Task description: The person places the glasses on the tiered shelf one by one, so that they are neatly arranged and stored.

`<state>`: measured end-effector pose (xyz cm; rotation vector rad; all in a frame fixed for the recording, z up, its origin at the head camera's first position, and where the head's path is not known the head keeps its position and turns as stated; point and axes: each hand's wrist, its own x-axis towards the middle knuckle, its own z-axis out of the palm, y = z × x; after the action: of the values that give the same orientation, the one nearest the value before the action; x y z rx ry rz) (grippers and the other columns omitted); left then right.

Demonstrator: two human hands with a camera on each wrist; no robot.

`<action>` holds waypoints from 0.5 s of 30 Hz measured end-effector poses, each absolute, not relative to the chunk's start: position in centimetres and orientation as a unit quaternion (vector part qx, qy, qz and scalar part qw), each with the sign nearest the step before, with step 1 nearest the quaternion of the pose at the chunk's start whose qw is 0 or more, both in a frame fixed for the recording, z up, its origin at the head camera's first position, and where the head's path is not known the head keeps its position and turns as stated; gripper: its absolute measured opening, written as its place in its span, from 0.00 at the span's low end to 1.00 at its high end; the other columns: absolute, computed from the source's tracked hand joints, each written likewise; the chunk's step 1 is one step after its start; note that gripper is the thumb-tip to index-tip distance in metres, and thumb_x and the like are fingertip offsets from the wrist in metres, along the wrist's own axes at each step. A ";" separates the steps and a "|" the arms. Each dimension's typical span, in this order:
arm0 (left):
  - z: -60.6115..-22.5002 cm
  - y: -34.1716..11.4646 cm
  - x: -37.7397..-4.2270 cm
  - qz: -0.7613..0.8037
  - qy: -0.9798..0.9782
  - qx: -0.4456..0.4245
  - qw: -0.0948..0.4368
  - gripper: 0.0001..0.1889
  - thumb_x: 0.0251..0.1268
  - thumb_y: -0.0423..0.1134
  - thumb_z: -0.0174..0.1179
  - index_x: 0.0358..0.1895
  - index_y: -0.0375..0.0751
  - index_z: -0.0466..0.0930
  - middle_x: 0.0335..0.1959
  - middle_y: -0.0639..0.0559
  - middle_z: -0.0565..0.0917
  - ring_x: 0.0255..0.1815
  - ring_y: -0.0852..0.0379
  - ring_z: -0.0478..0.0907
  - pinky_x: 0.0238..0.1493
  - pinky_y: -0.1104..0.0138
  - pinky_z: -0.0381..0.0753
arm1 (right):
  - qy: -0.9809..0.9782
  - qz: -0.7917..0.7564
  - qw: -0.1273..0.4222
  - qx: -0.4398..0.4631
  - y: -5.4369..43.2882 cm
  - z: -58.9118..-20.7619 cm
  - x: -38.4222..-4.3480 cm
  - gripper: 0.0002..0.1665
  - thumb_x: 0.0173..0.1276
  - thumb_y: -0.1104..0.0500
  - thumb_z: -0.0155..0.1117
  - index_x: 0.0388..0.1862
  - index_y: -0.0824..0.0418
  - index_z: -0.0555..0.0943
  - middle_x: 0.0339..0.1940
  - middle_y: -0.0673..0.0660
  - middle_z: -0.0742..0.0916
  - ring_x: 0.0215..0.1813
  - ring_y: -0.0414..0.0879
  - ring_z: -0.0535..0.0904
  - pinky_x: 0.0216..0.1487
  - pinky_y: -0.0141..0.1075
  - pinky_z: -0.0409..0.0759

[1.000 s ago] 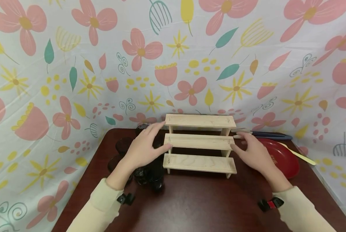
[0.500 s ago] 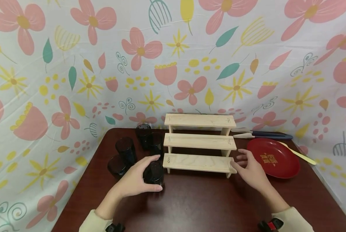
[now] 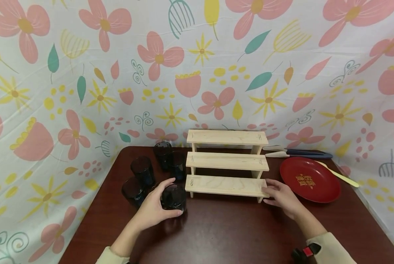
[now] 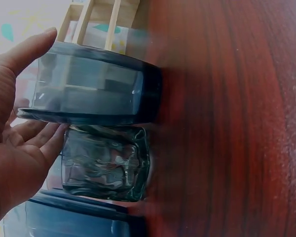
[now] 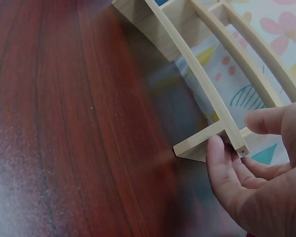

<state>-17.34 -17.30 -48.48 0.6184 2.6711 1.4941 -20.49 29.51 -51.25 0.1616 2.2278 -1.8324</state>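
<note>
A dark tinted drinking glass (image 3: 174, 198) stands near the left end of the wooden three-tier shelf (image 3: 226, 161). My left hand (image 3: 152, 209) curls round this glass from the left, thumb on the near side and fingers on the far side. In the left wrist view the thumb lies at the rim of the blue-grey glass (image 4: 96, 86), with a patterned glass (image 4: 106, 165) close behind it. At the opposite end, my right hand (image 3: 283, 198) holds the lowest tier's corner. Seen from the right wrist, fingertips reach under the board end (image 5: 232, 138) and the thumb is above.
Several more dark glasses (image 3: 143, 170) are grouped at the table's left. A red plate (image 3: 289, 176) lies right of the shelf, with a yellow-handled utensil (image 3: 342, 176) partly behind it and blue-handled tongs (image 3: 302, 154) at the back. Floral cloth (image 3: 210, 73) hangs behind the table (image 3: 216, 234).
My left hand has come from the shelf's left side down and toward me to the front glass. The right hand has moved down from the middle tier to the lowest tier's end.
</note>
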 end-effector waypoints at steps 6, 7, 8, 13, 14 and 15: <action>-48.9 -17.3 -17.3 0.480 0.859 0.177 0.011 0.53 0.45 0.54 0.85 0.77 0.63 0.65 0.63 0.61 0.79 0.56 0.55 0.83 0.60 0.54 0.80 | 0.758 -0.634 0.140 0.068 29.6 -51.4 -20.7 0.44 0.82 0.55 0.59 0.82 0.74 0.49 0.69 0.75 0.70 0.52 0.46 0.81 0.52 0.42 0.86; -49.0 -17.3 -17.3 0.478 0.861 0.174 0.008 0.52 0.44 0.55 0.85 0.76 0.62 0.66 0.63 0.61 0.80 0.56 0.55 0.83 0.59 0.54 0.80 | 0.757 -0.634 0.142 0.068 29.6 -51.5 -20.8 0.44 0.82 0.55 0.58 0.82 0.75 0.49 0.69 0.76 0.69 0.52 0.46 0.81 0.52 0.41 0.86; -49.0 -17.3 -17.3 0.475 0.864 0.170 0.004 0.52 0.43 0.55 0.85 0.76 0.62 0.67 0.62 0.62 0.80 0.56 0.56 0.83 0.58 0.55 0.80 | 0.756 -0.635 0.144 0.071 29.6 -51.5 -20.8 0.44 0.82 0.54 0.59 0.82 0.74 0.49 0.70 0.75 0.69 0.52 0.46 0.81 0.52 0.40 0.86; -49.1 -17.1 -17.5 0.455 0.877 0.153 -0.025 0.49 0.39 0.60 0.86 0.71 0.63 0.73 0.58 0.65 0.82 0.55 0.59 0.82 0.56 0.53 0.80 | 0.752 -0.639 0.145 0.077 29.8 -51.8 -21.2 0.43 0.82 0.54 0.58 0.82 0.74 0.51 0.72 0.75 0.69 0.52 0.45 0.80 0.51 0.39 0.86; -49.1 -17.0 -17.5 0.452 0.879 0.151 -0.030 0.49 0.38 0.59 0.86 0.70 0.64 0.74 0.57 0.65 0.83 0.55 0.59 0.82 0.56 0.53 0.79 | 0.752 -0.639 0.144 0.078 29.8 -51.8 -21.3 0.43 0.82 0.54 0.58 0.82 0.74 0.51 0.72 0.75 0.69 0.52 0.45 0.80 0.51 0.39 0.86; -49.1 -17.0 -17.5 0.451 0.879 0.151 -0.035 0.48 0.37 0.59 0.87 0.69 0.64 0.74 0.56 0.65 0.83 0.55 0.59 0.82 0.56 0.53 0.79 | 0.752 -0.639 0.145 0.078 29.9 -51.9 -21.3 0.43 0.82 0.54 0.58 0.81 0.74 0.51 0.72 0.74 0.69 0.52 0.45 0.80 0.51 0.39 0.86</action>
<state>-17.51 -16.96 -49.12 0.4835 2.8240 1.4489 -21.34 29.85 -51.86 0.2233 2.1656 -1.8414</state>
